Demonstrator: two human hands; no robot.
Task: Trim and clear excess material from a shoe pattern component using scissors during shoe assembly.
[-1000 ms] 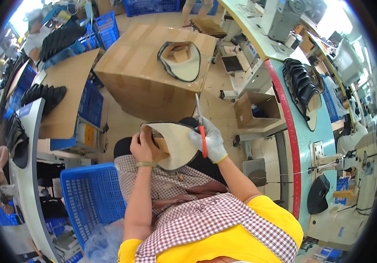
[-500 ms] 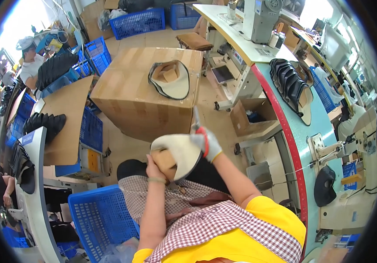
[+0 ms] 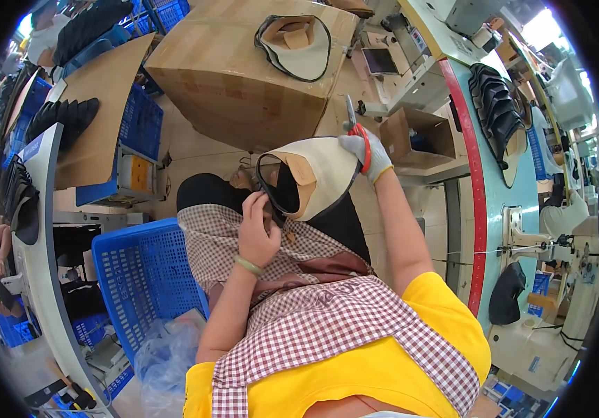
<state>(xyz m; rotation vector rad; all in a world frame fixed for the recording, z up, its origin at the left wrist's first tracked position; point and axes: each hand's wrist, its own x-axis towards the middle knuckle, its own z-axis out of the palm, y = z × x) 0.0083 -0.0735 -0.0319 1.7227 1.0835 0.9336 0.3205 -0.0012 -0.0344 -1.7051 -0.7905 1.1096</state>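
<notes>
Above the lap, clear of any bench: one shoe upper (image 3: 317,174), cream outside with a tan lining and dark bound edge, held in the air between both hands.

Left hand (image 3: 258,233): bare, green band at the wrist, fingers closed in a pinch on the dark edge at the upper's lower left.

Right hand (image 3: 368,150): white glove, wrapped shut around red-handled scissors (image 3: 355,125) whose blades point up and away; its fingers also lie against the upper's top right edge, though whether they pinch it cannot be told.

Orientation: the upper's long axis runs from lower left to upper right, its open inner side facing the wearer.

Handling, judged: light, soft and floppy, curling under its own weight; best taken at the bound rim, where it looks stiffest, not by the cream face.

Surroundings: large cardboard box (image 3: 244,76) ahead bearing a second upper (image 3: 296,45); blue plastic crate (image 3: 143,279) at the left; small open carton (image 3: 414,136) at the right.
</notes>
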